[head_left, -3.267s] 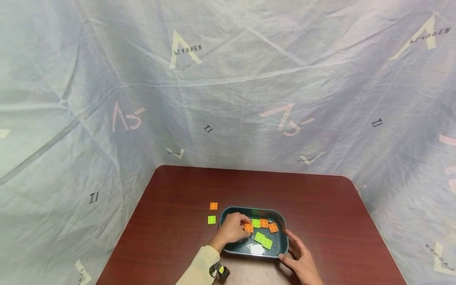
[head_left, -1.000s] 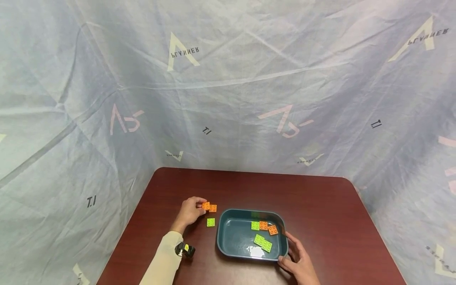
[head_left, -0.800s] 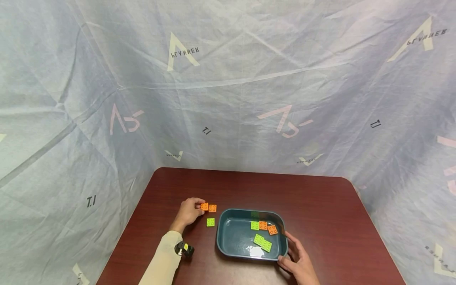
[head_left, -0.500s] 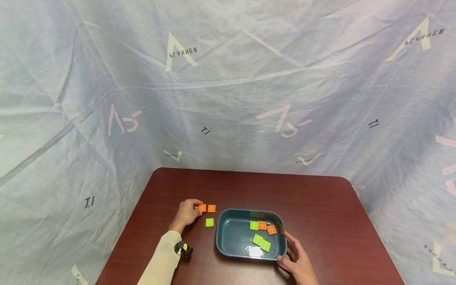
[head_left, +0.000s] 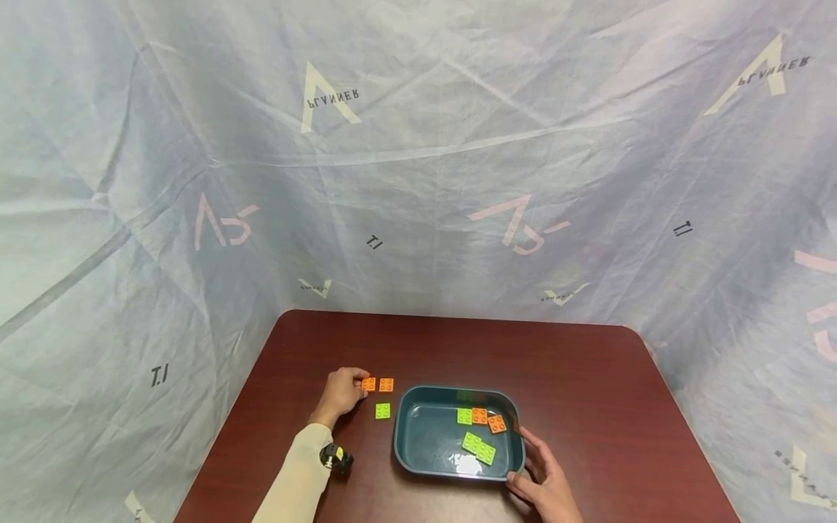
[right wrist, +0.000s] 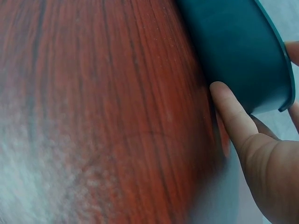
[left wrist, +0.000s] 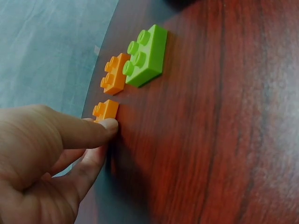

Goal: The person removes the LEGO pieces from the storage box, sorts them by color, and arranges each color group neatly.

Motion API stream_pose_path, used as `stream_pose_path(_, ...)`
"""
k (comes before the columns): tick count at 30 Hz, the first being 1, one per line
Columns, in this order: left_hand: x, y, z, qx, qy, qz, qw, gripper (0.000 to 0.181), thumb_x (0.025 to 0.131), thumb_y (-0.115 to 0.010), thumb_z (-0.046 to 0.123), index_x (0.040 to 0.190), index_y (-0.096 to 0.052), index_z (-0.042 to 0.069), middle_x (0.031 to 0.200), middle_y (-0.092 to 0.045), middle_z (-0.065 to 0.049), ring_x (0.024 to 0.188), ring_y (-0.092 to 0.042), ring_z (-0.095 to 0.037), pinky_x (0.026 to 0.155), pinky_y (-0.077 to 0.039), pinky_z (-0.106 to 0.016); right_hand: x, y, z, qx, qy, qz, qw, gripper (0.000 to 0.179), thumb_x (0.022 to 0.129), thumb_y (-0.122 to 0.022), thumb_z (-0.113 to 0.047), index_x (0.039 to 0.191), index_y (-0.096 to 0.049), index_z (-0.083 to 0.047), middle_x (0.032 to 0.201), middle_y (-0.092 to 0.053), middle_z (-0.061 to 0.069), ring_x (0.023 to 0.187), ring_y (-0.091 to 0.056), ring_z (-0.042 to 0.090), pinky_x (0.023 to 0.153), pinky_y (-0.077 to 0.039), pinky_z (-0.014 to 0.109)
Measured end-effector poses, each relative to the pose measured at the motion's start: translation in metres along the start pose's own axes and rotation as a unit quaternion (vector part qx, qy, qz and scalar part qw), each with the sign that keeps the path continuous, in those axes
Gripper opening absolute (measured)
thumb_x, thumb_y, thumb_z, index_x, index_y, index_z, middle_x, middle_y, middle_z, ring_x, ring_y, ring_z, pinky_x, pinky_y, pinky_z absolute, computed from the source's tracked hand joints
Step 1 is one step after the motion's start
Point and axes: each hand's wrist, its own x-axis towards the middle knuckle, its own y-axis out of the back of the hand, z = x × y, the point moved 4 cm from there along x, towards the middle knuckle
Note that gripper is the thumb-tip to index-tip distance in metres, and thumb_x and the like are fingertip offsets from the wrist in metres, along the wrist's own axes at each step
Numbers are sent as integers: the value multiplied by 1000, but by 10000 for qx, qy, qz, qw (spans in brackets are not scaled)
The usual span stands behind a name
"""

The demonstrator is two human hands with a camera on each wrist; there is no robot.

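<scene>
My left hand pinches an orange building brick between thumb and fingers at the table's left side. In the left wrist view the thumb covers the near part of this orange brick. A second orange brick lies just right of it with a narrow gap, and a lime green brick lies nearer to me. My right hand holds the right end of a dark teal tray. In the right wrist view its thumb presses low on the tray's outer wall, while other fingers reach round the far side.
Inside the tray are two orange bricks, one of them askew, a green brick touching the other, and two green pieces close together. A dark red wood table stands before hanging grey sheeting.
My left hand has carried an orange brick out of the tray to the table's left, then drawn it slightly left, away from the other orange brick. My right hand keeps its hold on the tray.
</scene>
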Motion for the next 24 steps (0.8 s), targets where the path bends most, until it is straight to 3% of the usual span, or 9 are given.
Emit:
stream_pose_path(4,0,1,-1,25,124,5,9999,36,89,-82,0,125,-78,8,115,-77,-10,93,-69,-16,83,-61,-39,0,-1,-1,-6,3,-8,10000,89,85,-78,6,161,-39,-17,166,-36,30,142,-51,45,84,-65,43)
stream_pose_path(11,-1,0,0,62,60,-28,10000,37,89,-82,0,125,-77,6,115,-76,-11,91,-67,-17,81,-60,-38,2,-1,0,-76,23,35,10000,89,85,-79,6,162,-39,-16,166,-36,29,139,-54,40,84,-65,43)
stream_pose_path(24,-3,1,-2,14,114,2,9999,41,88,-83,0,128,-76,7,120,-75,-12,96,-68,-18,85,-62,-41,2,0,1,-111,-133,83,9998,89,85,-79,3,161,-40,-20,165,-38,28,142,-50,45,85,-65,43)
